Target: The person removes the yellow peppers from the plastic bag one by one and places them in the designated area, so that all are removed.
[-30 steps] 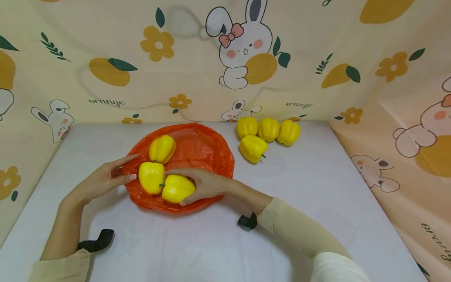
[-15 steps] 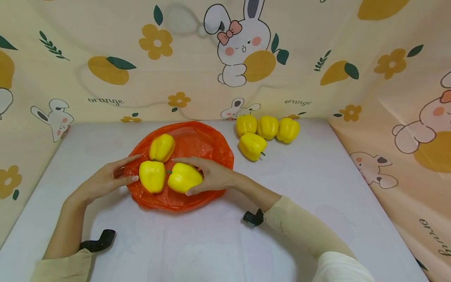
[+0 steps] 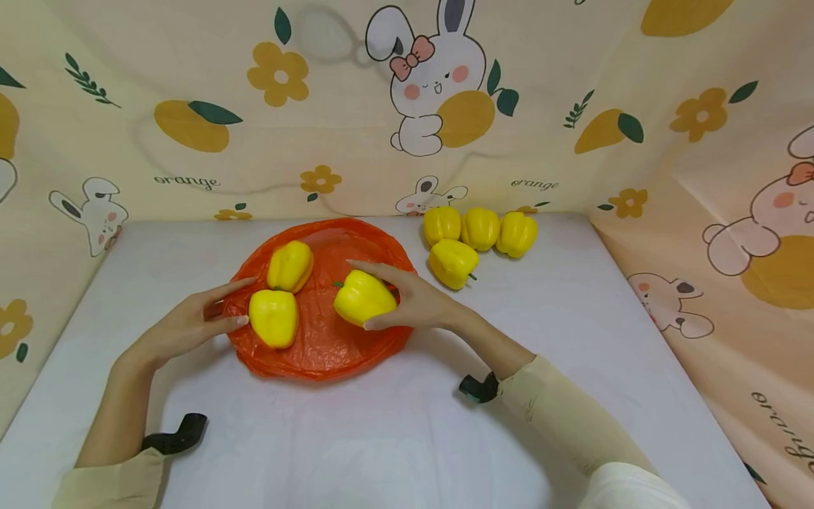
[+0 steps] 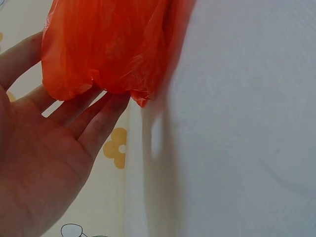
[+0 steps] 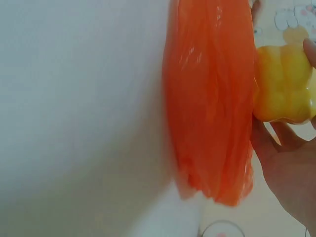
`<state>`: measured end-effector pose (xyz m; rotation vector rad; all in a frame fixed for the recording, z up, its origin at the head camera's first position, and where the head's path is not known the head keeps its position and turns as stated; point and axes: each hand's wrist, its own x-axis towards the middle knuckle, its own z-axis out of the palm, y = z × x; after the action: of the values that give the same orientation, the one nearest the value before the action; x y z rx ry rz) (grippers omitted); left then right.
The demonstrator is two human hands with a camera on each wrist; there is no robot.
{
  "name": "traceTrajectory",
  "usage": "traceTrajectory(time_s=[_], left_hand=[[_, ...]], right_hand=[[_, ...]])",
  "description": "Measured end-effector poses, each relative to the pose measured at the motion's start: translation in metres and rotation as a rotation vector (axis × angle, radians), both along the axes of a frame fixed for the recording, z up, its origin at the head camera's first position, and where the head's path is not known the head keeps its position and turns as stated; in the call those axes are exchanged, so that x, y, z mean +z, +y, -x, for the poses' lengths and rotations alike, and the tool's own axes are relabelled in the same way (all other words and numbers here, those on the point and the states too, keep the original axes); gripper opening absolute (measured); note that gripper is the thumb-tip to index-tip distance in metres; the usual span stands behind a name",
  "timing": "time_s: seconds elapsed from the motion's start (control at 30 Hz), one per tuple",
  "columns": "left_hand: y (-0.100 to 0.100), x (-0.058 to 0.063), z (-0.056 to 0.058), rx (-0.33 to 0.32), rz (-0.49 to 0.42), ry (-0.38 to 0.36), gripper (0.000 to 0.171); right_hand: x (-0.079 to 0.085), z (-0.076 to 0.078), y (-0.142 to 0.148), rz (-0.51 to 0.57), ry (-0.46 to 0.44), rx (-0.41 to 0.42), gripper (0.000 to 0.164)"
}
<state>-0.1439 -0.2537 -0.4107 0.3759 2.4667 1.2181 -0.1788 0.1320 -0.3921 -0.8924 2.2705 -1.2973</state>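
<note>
In the head view, my right hand (image 3: 416, 297) grips a yellow bell pepper (image 3: 364, 298) between thumb and fingers, over the right part of an orange plastic bag (image 3: 321, 364) spread into a round, open shape. The right wrist view shows this pepper (image 5: 282, 81) above the bag's rim, beside my palm. Two more yellow bell peppers, a front one (image 3: 273, 318) and a rear one (image 3: 290, 266), lie in the bag's left part. My left hand (image 3: 184, 322) touches the bag's left rim with extended fingers; in the left wrist view the bag (image 4: 106, 44) partly covers those fingers.
Several yellow bell peppers (image 3: 453, 263) stand grouped on the white table (image 3: 356, 438) behind and right of the bag. A printed cloth (image 3: 343, 134) forms the back and sides. Black devices are strapped at both wrists.
My right hand has carried its pepper rightward and back, away from the front pepper in the bag. The left hand stays at the bag's left rim.
</note>
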Motion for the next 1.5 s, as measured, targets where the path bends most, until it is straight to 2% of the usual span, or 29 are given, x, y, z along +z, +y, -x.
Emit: traceTrajectory(time_s=[0.17, 0.33, 0.8, 1.0, 1.23, 1.5], left_hand=[[-0.001, 0.001, 0.000, 0.001, -0.010, -0.004, 0.070], [-0.001, 0.000, 0.001, 0.005, -0.010, -0.013, 0.071], [-0.003, -0.003, 0.003, 0.007, 0.008, -0.010, 0.070], [-0.003, -0.002, 0.002, 0.006, 0.006, -0.009, 0.070], [-0.003, -0.003, 0.000, 0.007, -0.001, -0.019, 0.070], [-0.005, -0.002, 0.001, -0.004, -0.006, -0.002, 0.068]], right_hand=[[0.001, 0.005, 0.015, -0.015, 0.026, -0.064, 0.087], [0.004, 0.006, 0.027, -0.028, 0.003, -0.121, 0.087], [0.022, 0.014, 0.062, 0.001, 0.028, -0.240, 0.088], [0.028, 0.016, 0.077, 0.009, -0.001, -0.305, 0.086], [0.030, 0.014, 0.099, -0.025, -0.032, -0.405, 0.084], [0.029, 0.014, 0.120, -0.072, 0.014, -0.477, 0.085]])
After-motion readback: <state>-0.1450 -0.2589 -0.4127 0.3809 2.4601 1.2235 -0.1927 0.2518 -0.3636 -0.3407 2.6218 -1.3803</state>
